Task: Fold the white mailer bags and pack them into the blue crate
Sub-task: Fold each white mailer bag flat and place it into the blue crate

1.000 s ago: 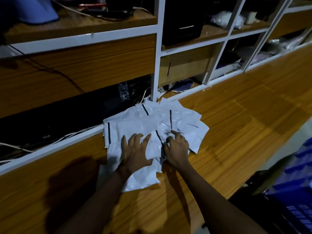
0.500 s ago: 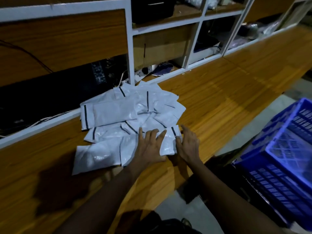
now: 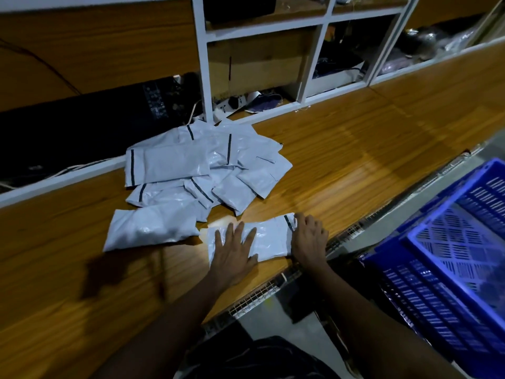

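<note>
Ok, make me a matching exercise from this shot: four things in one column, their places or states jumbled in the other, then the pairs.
Column one
1 left hand
2 right hand
3 blue crate
4 pile of mailer bags

Column two
A past the desk's edge, on the right
B flat on the near bag
C heaped close to the shelf unit
D curled round the near bag's striped end

Pairs: 1-B, 2-D, 3-A, 4-C

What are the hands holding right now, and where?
One white mailer bag: right hand curls over its black-striped end; left hand presses flat on its other half.
</note>
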A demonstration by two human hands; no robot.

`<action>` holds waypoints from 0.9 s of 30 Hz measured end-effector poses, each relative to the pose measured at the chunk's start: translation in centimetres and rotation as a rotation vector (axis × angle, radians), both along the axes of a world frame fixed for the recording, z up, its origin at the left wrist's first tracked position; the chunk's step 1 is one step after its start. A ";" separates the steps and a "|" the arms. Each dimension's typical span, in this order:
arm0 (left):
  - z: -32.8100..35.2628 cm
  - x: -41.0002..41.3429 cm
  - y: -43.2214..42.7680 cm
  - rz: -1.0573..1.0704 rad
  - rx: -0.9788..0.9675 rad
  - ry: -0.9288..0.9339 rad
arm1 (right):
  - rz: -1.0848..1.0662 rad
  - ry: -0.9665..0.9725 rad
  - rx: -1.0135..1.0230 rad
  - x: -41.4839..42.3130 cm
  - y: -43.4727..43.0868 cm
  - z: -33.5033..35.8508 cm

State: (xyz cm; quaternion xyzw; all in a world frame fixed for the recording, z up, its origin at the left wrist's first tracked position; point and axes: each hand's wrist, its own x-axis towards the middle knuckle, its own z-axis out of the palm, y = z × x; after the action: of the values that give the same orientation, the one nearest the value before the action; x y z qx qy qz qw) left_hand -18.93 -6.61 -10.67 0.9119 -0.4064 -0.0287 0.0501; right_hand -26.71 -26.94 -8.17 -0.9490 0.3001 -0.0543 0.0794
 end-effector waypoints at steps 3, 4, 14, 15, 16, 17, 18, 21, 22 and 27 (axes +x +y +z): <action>-1.1 -1.2 0.2 0.023 -0.013 -0.014 | 0.137 -0.097 0.026 0.1 1.0 0.2; -1.2 -1.5 0.1 0.038 -0.024 -0.017 | 0.227 -0.091 0.020 0.4 1.6 0.3; -0.1 -1.9 -3.0 0.130 -0.013 -0.062 | 0.488 0.135 -0.025 1.5 2.1 -0.7; 0.1 -1.9 -3.4 0.133 -0.009 -0.067 | 0.489 0.145 -0.025 1.8 1.8 -0.6; 0.1 -1.9 -3.9 0.133 -0.005 -0.071 | 0.499 0.159 -0.030 2.1 1.5 -0.6; 0.1 -1.9 -4.3 0.133 -0.007 -0.065 | 0.514 0.178 -0.039 2.2 1.2 -0.8; 0.1 -2.0 -4.6 0.134 -0.011 -0.053 | 0.532 0.198 -0.049 2.3 0.9 -1.1; -0.3 -2.5 -5.1 0.134 0.012 -0.018 | 0.551 0.222 -0.055 2.1 0.6 -2.0; -0.5 -2.7 -5.2 0.136 0.034 -0.007 | 0.554 0.218 -0.052 2.0 0.6 -2.1; -1.3 -2.7 -5.3 0.134 0.046 -0.029 | 0.588 0.177 -0.015 1.9 0.4 -2.3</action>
State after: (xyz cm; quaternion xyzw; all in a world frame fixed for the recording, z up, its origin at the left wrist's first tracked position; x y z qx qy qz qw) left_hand -21.63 -11.94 -11.92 0.9382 -0.3444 -0.0212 0.0251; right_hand -24.83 -26.59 -10.44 -0.9968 0.0180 0.0516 0.0583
